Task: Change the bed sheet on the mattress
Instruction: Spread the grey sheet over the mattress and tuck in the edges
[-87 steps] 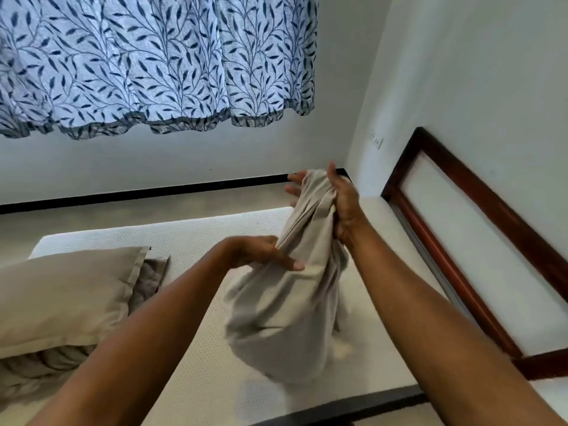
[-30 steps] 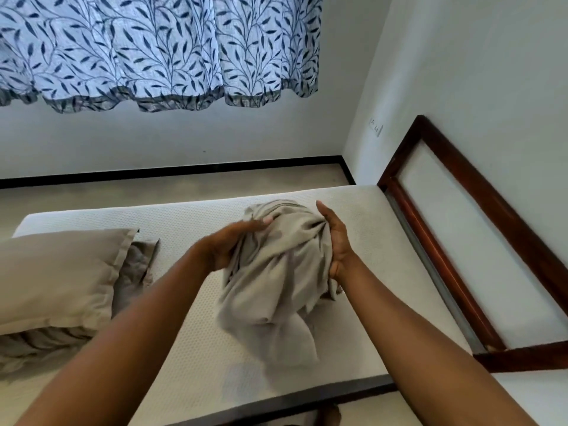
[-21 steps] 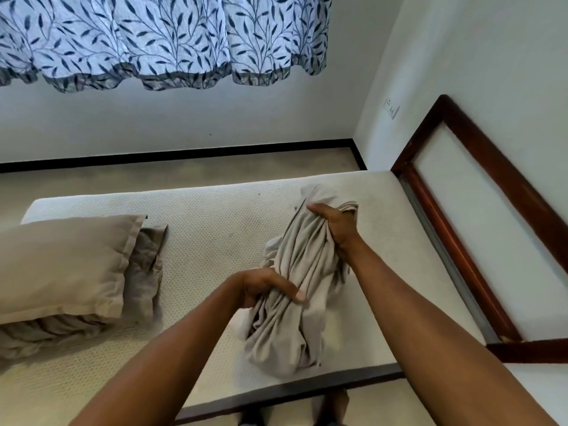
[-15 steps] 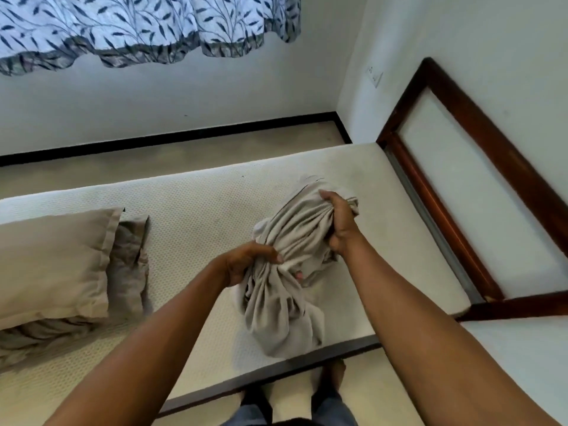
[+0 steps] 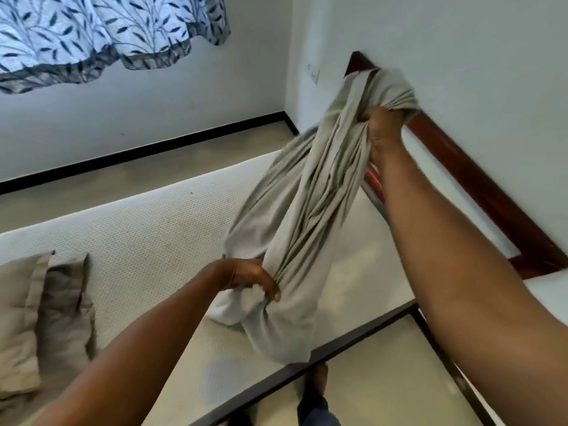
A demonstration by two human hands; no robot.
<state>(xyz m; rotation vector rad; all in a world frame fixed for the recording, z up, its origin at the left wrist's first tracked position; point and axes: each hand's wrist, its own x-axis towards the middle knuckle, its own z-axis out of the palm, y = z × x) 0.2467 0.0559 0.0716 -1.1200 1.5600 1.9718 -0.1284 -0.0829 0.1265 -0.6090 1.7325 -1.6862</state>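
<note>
1. My right hand [image 5: 382, 130] has swung up and away toward the wooden bed frame [image 5: 467, 192] by the wall. Half a second ago it was low over the mattress [image 5: 138, 235], close to my left hand.
2. That lift has pulled the sheet [image 5: 307, 210] out of its tight bundle into a long, twisted hank stretched between my two hands.
3. My right fist is closed round the top of the sheet, and a loose tuft spills over my knuckles.
4. My left hand [image 5: 246, 276] has stayed low and pinches a gather of folds near the bottom of the hank, fingers curled into the cloth.
5. The sheet's bottom end sags onto the mattress near its front edge. The rest hangs in the air above the bare right half of the bed.
6. The mattress has no sheet on it, and two pillows [image 5: 46, 312] lie stacked at its left end.
7. My reading is that I am shaking the sheet loose to find an edge or corner. The spreading and tucking have not begun, so most of the job lies ahead.
8. The twist running through the cloth will probably need working out before it lies flat.
</note>
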